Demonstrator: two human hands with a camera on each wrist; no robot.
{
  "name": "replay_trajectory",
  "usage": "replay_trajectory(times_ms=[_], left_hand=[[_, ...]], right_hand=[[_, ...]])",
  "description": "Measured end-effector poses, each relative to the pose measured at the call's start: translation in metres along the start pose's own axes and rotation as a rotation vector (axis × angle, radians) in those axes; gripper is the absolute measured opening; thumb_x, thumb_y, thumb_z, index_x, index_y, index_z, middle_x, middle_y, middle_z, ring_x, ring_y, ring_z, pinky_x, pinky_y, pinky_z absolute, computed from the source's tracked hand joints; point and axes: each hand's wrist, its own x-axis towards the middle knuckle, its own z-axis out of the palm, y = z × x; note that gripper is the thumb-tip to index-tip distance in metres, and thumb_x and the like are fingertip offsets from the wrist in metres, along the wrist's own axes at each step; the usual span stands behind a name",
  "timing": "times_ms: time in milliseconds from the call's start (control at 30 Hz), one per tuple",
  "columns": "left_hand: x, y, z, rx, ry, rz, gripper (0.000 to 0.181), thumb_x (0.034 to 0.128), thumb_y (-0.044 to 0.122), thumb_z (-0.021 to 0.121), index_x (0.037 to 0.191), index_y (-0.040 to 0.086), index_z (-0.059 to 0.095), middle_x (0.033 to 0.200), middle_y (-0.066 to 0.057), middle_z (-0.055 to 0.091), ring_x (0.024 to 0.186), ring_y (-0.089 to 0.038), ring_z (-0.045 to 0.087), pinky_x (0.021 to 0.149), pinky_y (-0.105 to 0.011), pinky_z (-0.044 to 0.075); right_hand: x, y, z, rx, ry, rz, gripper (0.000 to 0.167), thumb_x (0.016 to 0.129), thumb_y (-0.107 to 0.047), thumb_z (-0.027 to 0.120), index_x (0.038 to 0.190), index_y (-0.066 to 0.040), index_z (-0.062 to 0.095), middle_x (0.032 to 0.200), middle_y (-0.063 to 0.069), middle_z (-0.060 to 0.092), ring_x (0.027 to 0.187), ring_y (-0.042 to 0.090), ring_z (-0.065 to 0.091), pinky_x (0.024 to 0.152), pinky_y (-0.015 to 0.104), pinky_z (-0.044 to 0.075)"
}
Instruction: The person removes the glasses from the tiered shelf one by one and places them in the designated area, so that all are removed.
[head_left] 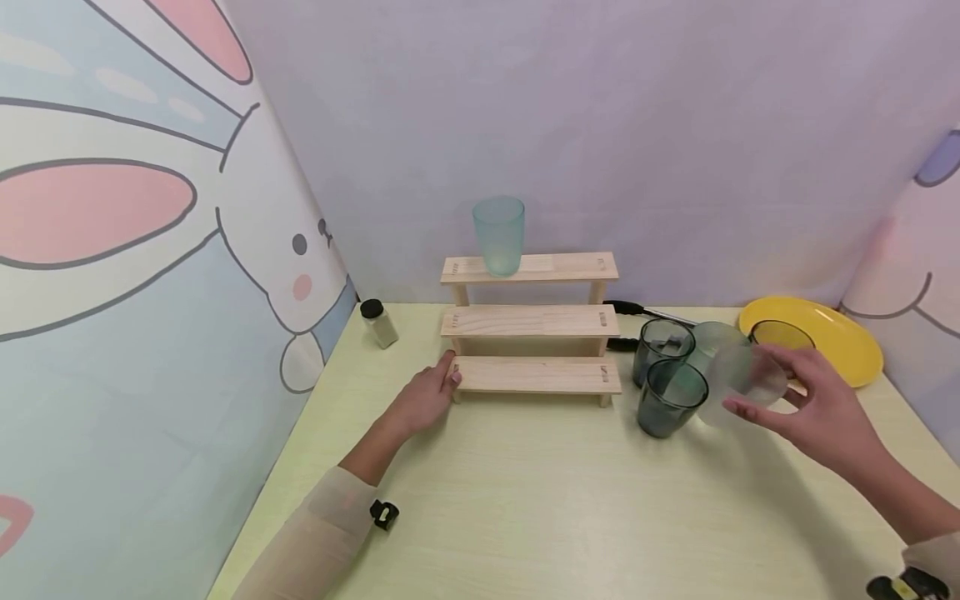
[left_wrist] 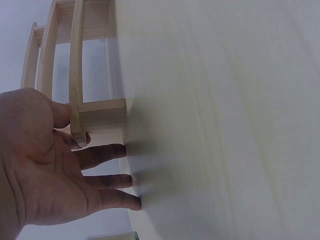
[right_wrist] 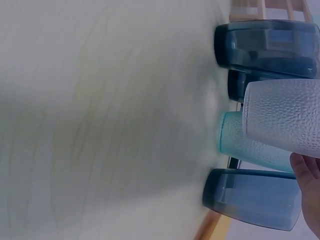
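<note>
A three-tier wooden shelf stand [head_left: 536,375] stands against the back wall. My left hand [head_left: 426,398] pinches the left end of its lowest board between thumb and index finger; in the left wrist view the other fingers [left_wrist: 111,181] extend toward the tabletop. A frosted teal cup [head_left: 501,237] stands upright on the top tier. On the right, my right hand [head_left: 825,412] grips a clear textured cup [right_wrist: 282,116], which looks lifted off the table. Close around it stand a teal textured cup [right_wrist: 250,140] and several dark smoky glasses [head_left: 671,400], one [right_wrist: 255,197] beside my fingers.
A yellow oval plate [head_left: 847,337] lies at the back right, behind the glasses. Black-handled utensils [head_left: 626,307] lie between stand and glasses. A small black-capped jar [head_left: 380,325] leans in view at the back left. Patterned walls border the table [head_left: 525,500].
</note>
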Motion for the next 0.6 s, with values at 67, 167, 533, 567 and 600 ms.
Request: replay_trajectory(times_ms=[67, 167, 533, 567, 600], left_hand=[[0.0, -0.001, 0.0, -0.002, -0.002, 0.001, 0.095, 0.1052, 0.085, 0.02, 0.178, 0.024, 0.024, 0.16, -0.023, 0.061, 0.154, -0.046, 0.052, 0.123, -0.066, 0.043], [0.0, -0.001, 0.0, 0.003, -0.001, 0.014, 0.096, 0.1055, 0.085, 0.018, 0.178, 0.022, 0.023, 0.157, -0.026, 0.062, 0.153, -0.048, 0.053, 0.122, -0.067, 0.044], [0.0, 0.0, 0.0, 0.016, 0.002, 0.007, 0.09, 0.1091, 0.08, 0.022, 0.178, 0.023, 0.025, 0.16, -0.025, 0.06, 0.155, -0.048, 0.052, 0.125, -0.065, 0.042], [0.0, 0.001, 0.0, 0.015, 0.001, 0.008, 0.09, 0.1092, 0.08, 0.022, 0.178, 0.022, 0.024, 0.16, -0.025, 0.06, 0.155, -0.047, 0.051, 0.125, -0.065, 0.042], [0.0, 0.001, 0.0, 0.014, 0.0, 0.008, 0.09, 0.1092, 0.08, 0.022, 0.178, 0.022, 0.024, 0.161, -0.025, 0.06, 0.155, -0.048, 0.051, 0.125, -0.065, 0.042]], right_hand=[[-0.003, 0.002, 0.003, -0.012, 0.011, -0.011, 0.091, 0.077, -0.008, 0.103, 0.154, 0.004, 0.057, 0.127, -0.023, 0.049, 0.112, -0.01, 0.046, 0.085, -0.006, 0.043], [-0.005, 0.006, 0.005, -0.034, 0.019, -0.019, 0.089, 0.076, -0.01, 0.104, 0.152, 0.002, 0.06, 0.124, -0.021, 0.051, 0.111, -0.01, 0.047, 0.084, -0.006, 0.043], [-0.009, 0.016, 0.013, -0.049, 0.019, -0.041, 0.087, 0.076, -0.011, 0.104, 0.151, -0.002, 0.061, 0.132, -0.031, 0.052, 0.116, -0.021, 0.049, 0.087, -0.006, 0.043], [-0.01, 0.016, 0.014, -0.049, 0.016, -0.042, 0.087, 0.076, -0.012, 0.104, 0.151, -0.002, 0.06, 0.133, -0.032, 0.052, 0.116, -0.021, 0.048, 0.087, -0.006, 0.043], [-0.01, 0.016, 0.014, -0.051, 0.013, -0.042, 0.086, 0.077, -0.012, 0.104, 0.151, -0.002, 0.06, 0.134, -0.032, 0.051, 0.116, -0.021, 0.048, 0.087, -0.006, 0.043]])
